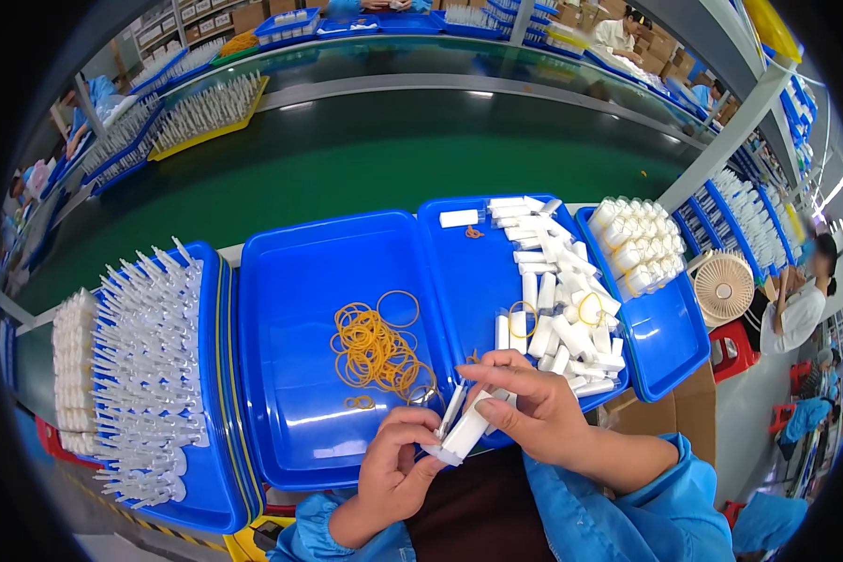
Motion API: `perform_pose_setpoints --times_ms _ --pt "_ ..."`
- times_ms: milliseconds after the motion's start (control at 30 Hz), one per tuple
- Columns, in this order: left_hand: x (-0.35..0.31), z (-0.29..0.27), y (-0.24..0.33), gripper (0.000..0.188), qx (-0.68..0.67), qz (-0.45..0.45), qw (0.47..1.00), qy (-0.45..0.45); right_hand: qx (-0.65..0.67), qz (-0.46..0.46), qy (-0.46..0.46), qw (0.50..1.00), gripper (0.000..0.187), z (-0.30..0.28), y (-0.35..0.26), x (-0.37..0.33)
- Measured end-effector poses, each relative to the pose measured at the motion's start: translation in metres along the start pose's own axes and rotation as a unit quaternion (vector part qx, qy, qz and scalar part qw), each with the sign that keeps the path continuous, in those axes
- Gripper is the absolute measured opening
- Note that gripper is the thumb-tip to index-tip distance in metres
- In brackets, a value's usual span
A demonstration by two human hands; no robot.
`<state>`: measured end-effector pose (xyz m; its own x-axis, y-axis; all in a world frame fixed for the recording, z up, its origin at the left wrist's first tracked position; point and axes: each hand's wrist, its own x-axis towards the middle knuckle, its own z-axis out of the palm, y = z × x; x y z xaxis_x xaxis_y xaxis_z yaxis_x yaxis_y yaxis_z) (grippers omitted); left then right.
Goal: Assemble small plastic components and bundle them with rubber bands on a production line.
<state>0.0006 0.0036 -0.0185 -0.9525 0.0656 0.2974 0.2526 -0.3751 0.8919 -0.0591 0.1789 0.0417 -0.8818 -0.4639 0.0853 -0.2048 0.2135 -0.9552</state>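
White block [467, 433] in 2 hands [391, 465] [543, 412], rubber bands [373, 348] on blue tray [323, 267] beyond

Dark green belt [375, 150] runs across behind, shiny; yellow tray [202, 140] on far L of it, packed w/ upright white parts [206, 110]. Grey post [731, 138] slants up on R, yellow thing [776, 26] nr its top, cropped, can't ID. Round beige fan [723, 287] at R, red stool [738, 354] just below, co-worker in white top [799, 314] beside. Brown cardbd box [693, 412] lower L of stool. Far R btm: person in blue [806, 420]. Top R bkgd: another person in white [616, 37]. Top L: shelving [192, 21] w/ boxes, partly cut off
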Motion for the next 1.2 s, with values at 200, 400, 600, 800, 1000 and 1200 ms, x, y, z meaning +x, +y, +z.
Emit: perform_pose_setpoints --times_ms 200,400,600,800,1000,1200 --pt "0.002 -0.004 -0.002 0.022 -0.051 -0.010 0.999 -0.017 0.022 0.028 -0.016 0.999 0.030 0.001 0.001 0.009" --pt "0.001 -0.008 -0.005 0.021 -0.035 -0.012 0.999 -0.013 0.079 0.046 0.018 0.996 0.029 0.010 0.001 0.009" --pt "0.000 -0.007 -0.004 0.023 -0.062 -0.045 0.997 0.003 0.051 -0.008 0.019 0.998 0.028 0.010 0.007 0.009" --pt "0.002 -0.003 -0.004 0.020 -0.147 -0.054 0.988 -0.004 0.096 0.023 0.045 0.994 0.030 0.013 0.001 0.005" --pt "0.001 -0.001 -0.007 0.019 -0.158 -0.063 0.985 -0.007 0.085 -0.012 0.046 0.995 0.030 0.012 0.006 0.003" --pt "0.002 0.001 -0.007 0.020 -0.179 -0.060 0.982 0.010 0.046 -0.033 0.063 0.996 0.028 0.014 0.005 0.004"
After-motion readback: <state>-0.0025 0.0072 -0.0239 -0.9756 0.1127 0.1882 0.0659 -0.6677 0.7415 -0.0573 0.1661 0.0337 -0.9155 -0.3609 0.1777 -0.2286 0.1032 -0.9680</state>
